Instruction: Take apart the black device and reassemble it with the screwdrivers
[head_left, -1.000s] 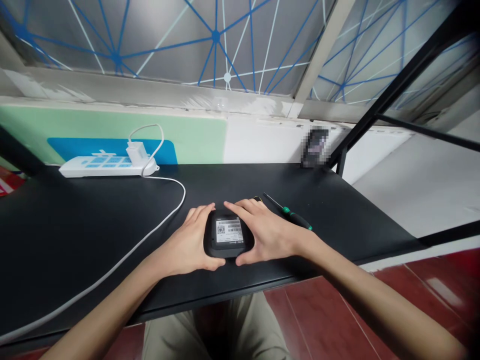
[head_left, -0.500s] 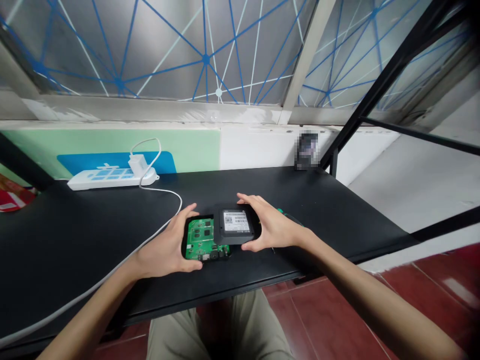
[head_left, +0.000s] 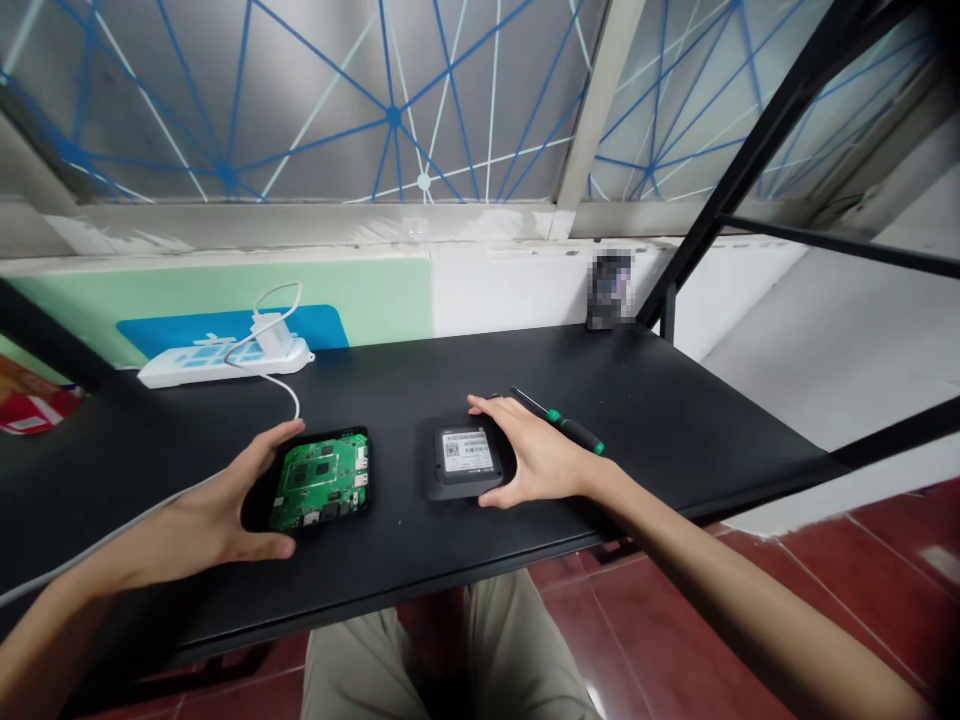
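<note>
Two parts of a black case lie near the middle of the head view, one under each hand. In the lower left of centre is the open shell (head_left: 261, 505), with a green circuit board (head_left: 321, 480) seated in it, component side up; dark chips show on its face, and metal ports line its right and near edges. Left hand (head_left: 214, 518) is opened wide in a C around the shell's left end, fingertips at the far corner and thumb along the near side, holding it.

Just right of centre is the cover (head_left: 459, 488), outer face up, bearing a white label (head_left: 466, 452); its inside is hidden. Right hand (head_left: 540, 455) clasps its right end, thumb at the near edge, fingers curved over the far side. Whether either part is lifted off the black table (head_left: 397, 385) I cannot tell.

Beyond the right hand lies a green-and-black screwdriver (head_left: 559, 420). In the upper left, a white power strip (head_left: 172, 372) holds one plugged-in adapter (head_left: 271, 335).
</note>
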